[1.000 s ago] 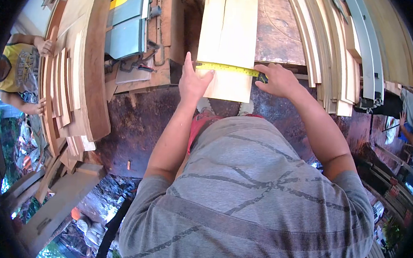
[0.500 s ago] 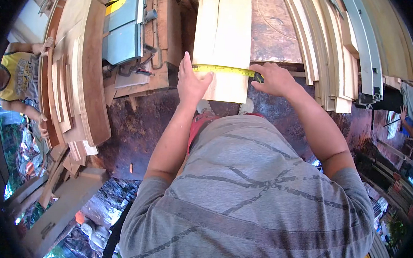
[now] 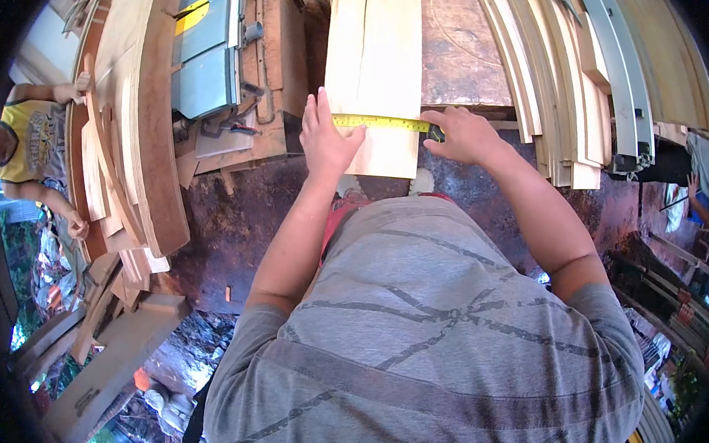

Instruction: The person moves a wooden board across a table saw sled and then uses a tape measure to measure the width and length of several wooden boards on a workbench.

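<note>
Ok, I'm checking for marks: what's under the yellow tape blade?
Under the yellow tape blade is the pale board; any marks on the covered strip can't be seen.

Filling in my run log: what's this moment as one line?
yellow tape: across pale board | left hand: at tape's end | right hand: gripping tape case | co-worker: beside wood stack

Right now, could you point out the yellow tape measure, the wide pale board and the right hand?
Yellow tape measure (image 3: 386, 123): head view, middle of the pulled-out tape.
Wide pale board (image 3: 390, 65): head view, its upward-facing surface.
Right hand (image 3: 463, 137): head view, back of the hand.
</note>
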Motion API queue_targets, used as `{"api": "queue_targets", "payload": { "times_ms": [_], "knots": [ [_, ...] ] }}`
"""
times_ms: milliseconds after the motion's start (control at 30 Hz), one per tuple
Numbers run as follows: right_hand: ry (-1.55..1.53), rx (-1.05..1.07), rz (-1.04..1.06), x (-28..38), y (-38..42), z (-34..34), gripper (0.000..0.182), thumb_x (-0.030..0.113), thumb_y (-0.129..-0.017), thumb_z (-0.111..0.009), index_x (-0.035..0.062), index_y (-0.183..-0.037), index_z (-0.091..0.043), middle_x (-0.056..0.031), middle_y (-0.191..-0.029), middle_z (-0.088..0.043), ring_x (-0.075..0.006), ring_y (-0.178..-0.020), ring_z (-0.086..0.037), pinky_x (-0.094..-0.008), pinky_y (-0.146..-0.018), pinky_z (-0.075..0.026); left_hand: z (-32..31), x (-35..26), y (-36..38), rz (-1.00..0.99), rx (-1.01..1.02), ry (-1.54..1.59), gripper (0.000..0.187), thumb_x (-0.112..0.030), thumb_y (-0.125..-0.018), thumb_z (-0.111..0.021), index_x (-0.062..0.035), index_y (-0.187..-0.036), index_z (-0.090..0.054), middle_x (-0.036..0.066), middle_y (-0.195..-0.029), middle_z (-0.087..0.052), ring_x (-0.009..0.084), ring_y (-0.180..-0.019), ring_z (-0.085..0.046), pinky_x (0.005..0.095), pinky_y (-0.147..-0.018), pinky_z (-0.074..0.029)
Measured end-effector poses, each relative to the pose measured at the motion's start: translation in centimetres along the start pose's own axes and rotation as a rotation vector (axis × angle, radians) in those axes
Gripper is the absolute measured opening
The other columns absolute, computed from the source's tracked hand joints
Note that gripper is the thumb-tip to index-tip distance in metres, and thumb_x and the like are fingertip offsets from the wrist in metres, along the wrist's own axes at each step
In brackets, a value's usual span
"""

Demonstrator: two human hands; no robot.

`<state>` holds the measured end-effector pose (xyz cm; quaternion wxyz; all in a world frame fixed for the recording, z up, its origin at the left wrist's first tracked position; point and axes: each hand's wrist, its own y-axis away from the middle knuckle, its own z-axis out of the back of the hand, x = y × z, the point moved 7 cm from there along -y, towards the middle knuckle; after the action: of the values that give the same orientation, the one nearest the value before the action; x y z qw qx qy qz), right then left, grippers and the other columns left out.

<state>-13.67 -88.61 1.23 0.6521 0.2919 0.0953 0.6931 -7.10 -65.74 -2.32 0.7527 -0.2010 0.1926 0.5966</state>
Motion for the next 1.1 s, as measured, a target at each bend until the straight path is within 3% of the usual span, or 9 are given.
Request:
{"api": "queue_targets", "payload": {
  "times_ms": [367, 700, 900, 1100],
  "knots": [
    [0.001, -0.006, 0.001, -0.3, -0.2, -0.3, 0.056, 0.043, -0.087, -0.061, 0.0201, -0.137, -0.053, -0.0198, -0.123, -0.062, -0.0347, -0.12, -0.057, -0.0475, -0.099, -0.049, -0.6, -1.9, 0.2, -0.034, 0.01, -0.169, 0.106, -0.041, -0.071, -0.081, -0.0089, -0.155, -0.024, 0.023, -0.159, -0.019, 0.0418, -0.149, -0.015, 0.063, -0.115, -0.021],
    [-0.02, -0.041, 0.013, -0.4, 0.0, -0.1, 0.055, 0.04, -0.086, -0.064, 0.02, -0.137, -0.053, -0.0199, -0.116, -0.063, -0.035, -0.115, -0.059, -0.0465, -0.097, -0.049, -1.2, -1.7, 0.2, -0.005, 0.042, -0.133, 0.106, -0.041, -0.071, -0.081, -0.0095, -0.155, -0.024, 0.023, -0.16, -0.018, 0.0427, -0.149, -0.015, 0.063, -0.115, -0.021],
    [-0.019, -0.032, 0.001, -0.3, 0.0, 0.0, 0.056, 0.04, -0.085, -0.066, 0.0201, -0.136, -0.054, -0.0193, -0.116, -0.063, -0.0345, -0.115, -0.059, -0.0461, -0.097, -0.049, -0.6, -2.5, 0.4, 0.02, 0.048, -0.174, 0.106, -0.041, -0.071, -0.082, -0.0115, -0.155, -0.024, 0.025, -0.16, -0.015, 0.0467, -0.148, -0.011, 0.066, -0.115, -0.014],
    [-0.009, -0.011, 0.009, -0.4, -0.1, 0.0, 0.057, 0.043, -0.086, -0.063, 0.021, -0.137, -0.054, -0.0201, -0.121, -0.063, -0.0354, -0.117, -0.059, -0.0474, -0.098, -0.05, -0.8, -4.3, 0.6, -0.196, -0.032, -0.191, 0.102, -0.04, -0.071, -0.081, -0.0134, -0.154, -0.029, 0.026, -0.16, -0.013, 0.0479, -0.148, -0.008, 0.0667, -0.116, -0.009]
  ]
}}
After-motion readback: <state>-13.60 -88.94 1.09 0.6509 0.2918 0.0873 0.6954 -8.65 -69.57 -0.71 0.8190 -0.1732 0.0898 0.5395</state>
